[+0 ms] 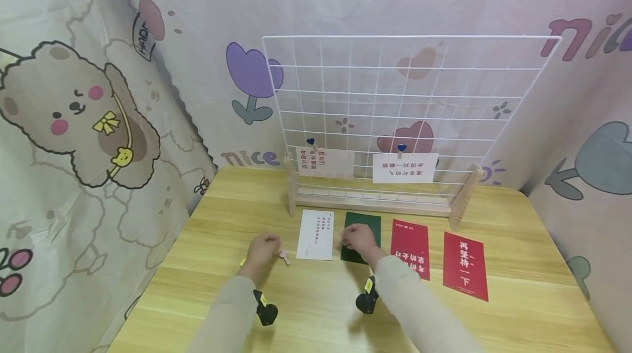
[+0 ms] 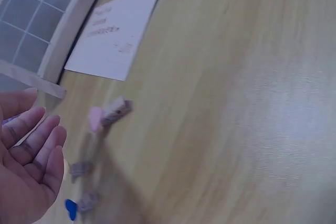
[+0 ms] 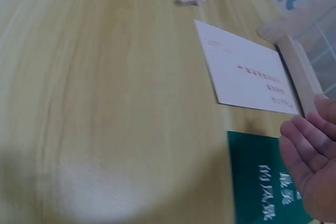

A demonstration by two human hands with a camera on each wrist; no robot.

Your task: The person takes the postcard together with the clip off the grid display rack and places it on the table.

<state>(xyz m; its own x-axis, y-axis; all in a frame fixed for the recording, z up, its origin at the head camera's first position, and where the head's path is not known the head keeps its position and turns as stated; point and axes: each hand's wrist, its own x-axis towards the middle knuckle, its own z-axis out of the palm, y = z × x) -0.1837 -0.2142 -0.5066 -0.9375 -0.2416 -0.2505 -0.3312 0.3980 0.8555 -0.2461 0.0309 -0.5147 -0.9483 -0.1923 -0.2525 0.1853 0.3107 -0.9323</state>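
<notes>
My left hand [image 1: 261, 251] hovers over the table's left part, fingers loosely bent, with no held thing showing. Beside it lies a small wooden peg with a pink heart [image 2: 96, 119]. Two more small pegs are below that one in the left wrist view, one with a blue heart [image 2: 71, 209]. Over the green card [image 1: 353, 254] is my right hand [image 1: 362, 240], its fingers relaxed and curving inward around nothing visible. White writing shows on the part of that card that the hand leaves uncovered. A white card with writing [image 1: 316, 235] lies between the two hands.
Two red cards [image 1: 411, 240] [image 1: 465, 265] lie to the right. Behind the row stands a white wire grid [image 1: 375, 89] in a wooden base [image 1: 370, 203]. Blue-heart pegs [image 1: 310, 142] [image 1: 402, 148] hold two white cards [image 1: 340, 163] [image 1: 405, 168] on it. Patterned cloth surrounds the table.
</notes>
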